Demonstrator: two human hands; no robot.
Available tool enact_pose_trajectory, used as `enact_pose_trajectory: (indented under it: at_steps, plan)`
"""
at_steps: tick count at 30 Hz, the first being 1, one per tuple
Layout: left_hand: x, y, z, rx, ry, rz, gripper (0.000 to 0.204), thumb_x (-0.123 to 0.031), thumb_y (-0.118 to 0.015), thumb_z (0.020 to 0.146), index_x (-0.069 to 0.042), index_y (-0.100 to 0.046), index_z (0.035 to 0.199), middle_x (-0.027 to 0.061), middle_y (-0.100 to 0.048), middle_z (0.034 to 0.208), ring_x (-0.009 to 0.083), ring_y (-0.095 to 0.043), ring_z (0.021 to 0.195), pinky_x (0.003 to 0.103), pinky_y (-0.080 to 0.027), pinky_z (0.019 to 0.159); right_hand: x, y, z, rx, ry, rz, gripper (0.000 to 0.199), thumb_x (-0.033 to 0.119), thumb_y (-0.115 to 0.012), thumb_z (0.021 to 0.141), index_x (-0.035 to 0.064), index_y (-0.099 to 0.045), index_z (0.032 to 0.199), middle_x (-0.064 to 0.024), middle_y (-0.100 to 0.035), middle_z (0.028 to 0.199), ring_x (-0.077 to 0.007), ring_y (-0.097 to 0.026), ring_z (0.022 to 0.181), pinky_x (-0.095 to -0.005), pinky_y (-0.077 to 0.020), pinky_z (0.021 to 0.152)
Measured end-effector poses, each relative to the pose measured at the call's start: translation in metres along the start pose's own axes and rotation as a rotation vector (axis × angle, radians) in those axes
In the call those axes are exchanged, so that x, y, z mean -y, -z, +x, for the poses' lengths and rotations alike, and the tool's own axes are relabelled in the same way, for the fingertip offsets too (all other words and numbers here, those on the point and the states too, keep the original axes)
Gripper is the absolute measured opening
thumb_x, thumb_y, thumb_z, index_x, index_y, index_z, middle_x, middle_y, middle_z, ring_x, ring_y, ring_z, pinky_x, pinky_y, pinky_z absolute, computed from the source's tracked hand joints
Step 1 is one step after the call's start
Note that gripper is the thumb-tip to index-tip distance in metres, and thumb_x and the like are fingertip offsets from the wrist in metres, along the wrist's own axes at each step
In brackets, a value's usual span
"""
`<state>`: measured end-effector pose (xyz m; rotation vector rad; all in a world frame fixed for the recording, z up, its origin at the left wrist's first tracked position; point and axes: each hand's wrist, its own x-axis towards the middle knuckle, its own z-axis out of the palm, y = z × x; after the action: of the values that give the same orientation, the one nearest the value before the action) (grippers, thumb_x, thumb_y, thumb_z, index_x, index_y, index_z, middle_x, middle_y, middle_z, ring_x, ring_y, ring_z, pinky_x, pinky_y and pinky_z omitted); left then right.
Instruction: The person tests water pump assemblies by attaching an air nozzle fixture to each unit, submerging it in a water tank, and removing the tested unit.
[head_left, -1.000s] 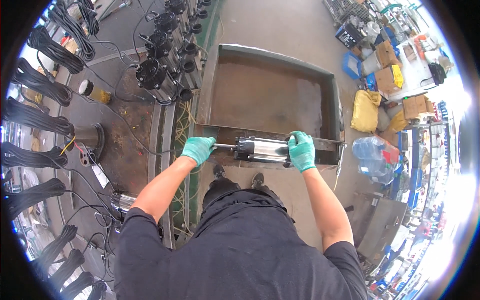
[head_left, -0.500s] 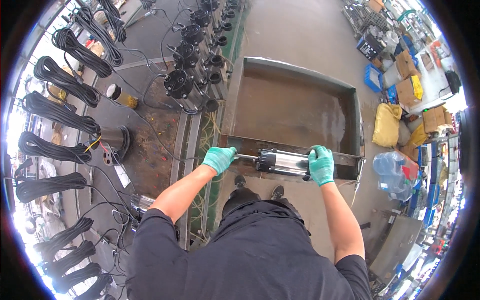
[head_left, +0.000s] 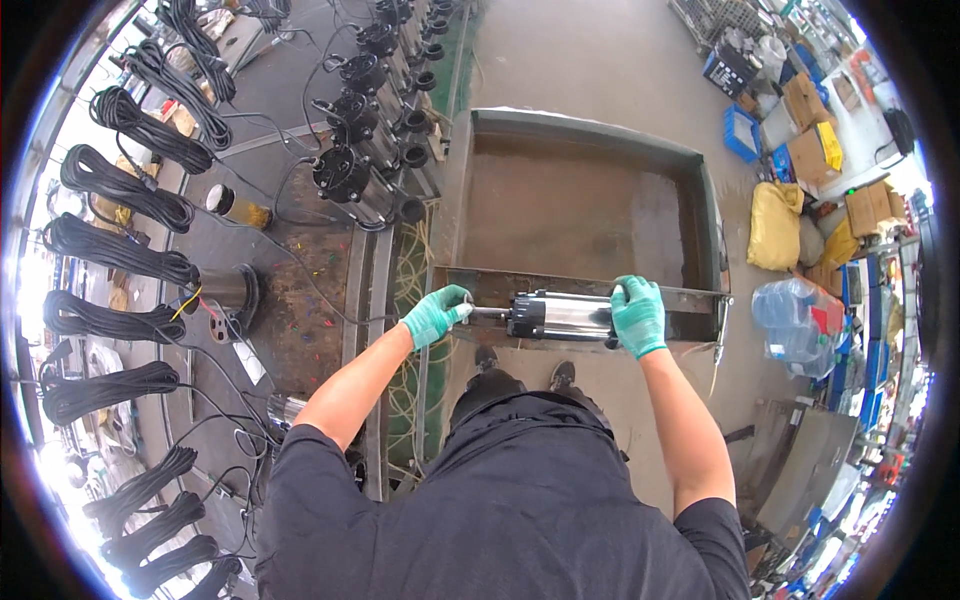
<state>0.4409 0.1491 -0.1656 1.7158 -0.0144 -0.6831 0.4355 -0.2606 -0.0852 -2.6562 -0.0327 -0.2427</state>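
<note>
1. Two green-gloved hands hold one metal cylinder [head_left: 560, 316] level between them, just below the picture's middle, over the near rim of a rusty steel tray [head_left: 700, 215].
2. At the cylinder's 9 o'clock end, the left hand [head_left: 436, 315] is curled shut around a thin shaft that sticks out of the dark end cap.
3. At the 3 o'clock end, the right hand [head_left: 638, 314] is wrapped over the body from above — fingers pressed together across the top, thumb hidden behind it.
4. Its barrel is shiny silver with black caps at both ends, and it lies crosswise in front of the person, parallel to the tray's near edge; whether it rests on that edge or hangs just above it cannot be told.
5. Shallow and rectangular, the tray spreads out toward 12 o'clock from the hands, with raised walls and a brown, stained floor.
6. Toward 10 o'clock stands a row of dark pump-like units [head_left: 355, 170] with round ports, lined up along a green strip of floor.
7. Farther out at 9 o'clock, coiled black cables [head_left: 125, 185] hang in a curved row — one bundle after another along the left rim.
8. Toward 3 o'clock, well apart from the hands, lie a yellow sack [head_left: 775, 225] and a large clear water bottle [head_left: 800, 310], with cardboard boxes [head_left: 805, 100] and a blue crate [head_left: 742, 130] beyond, toward 2 o'clock.
9. At 6 o'clock from the cylinder, two dark shoe tips [head_left: 525, 365] show on the concrete floor.
</note>
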Motion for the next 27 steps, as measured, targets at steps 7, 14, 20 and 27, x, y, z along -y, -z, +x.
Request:
enact_pose_trajectory:
  at_steps: [7,14,20,27]
  plan:
    - [-0.04,0.026,0.013,0.376,0.336,0.453,0.047,-0.052,-0.07,0.1,-0.007,-0.069,0.11,0.0011,-0.069,0.082,0.0109,-0.065,0.073,0.03,-0.052,0.063,0.001,0.001,0.002,0.019,-0.004,-0.015,0.013,0.014,-0.067,0.094,0.0076,-0.073,0.102,-0.0144,-0.073,0.102,-0.038,-0.064,0.097,-0.0477,-0.0527,0.09]
    - [-0.032,0.0,-0.002,-0.019,-0.152,1.109,0.045,-0.05,-0.076,0.09,-0.007,-0.069,0.096,0.0188,-0.075,0.094,0.04,-0.071,0.092,0.049,-0.055,0.08,0.001,0.001,-0.001,0.013,-0.015,-0.007,0.014,0.017,-0.067,0.094,0.0073,-0.074,0.102,-0.0147,-0.073,0.102,-0.0381,-0.064,0.096,-0.0474,-0.0526,0.09]
    - [-0.031,0.006,0.003,0.025,0.058,1.02,0.059,-0.061,-0.075,0.089,-0.004,-0.07,0.102,0.0187,-0.076,0.096,0.0349,-0.073,0.089,0.046,-0.056,0.081,0.001,0.002,0.001,0.021,-0.01,-0.041,0.015,0.018,-0.067,0.095,0.0067,-0.073,0.102,-0.0152,-0.073,0.103,-0.0381,-0.064,0.096,-0.0472,-0.0524,0.091]
    - [-0.009,0.02,0.007,0.27,0.441,-0.381,0.041,-0.026,-0.072,0.103,0.0,-0.057,0.132,0.0142,-0.074,0.11,0.0119,-0.067,0.075,0.023,-0.054,0.058,-0.002,0.0,0.002,0.031,-0.016,-0.005,0.013,0.016,-0.066,0.095,0.0075,-0.073,0.101,-0.0148,-0.073,0.102,-0.0382,-0.064,0.097,-0.0467,-0.0524,0.091]
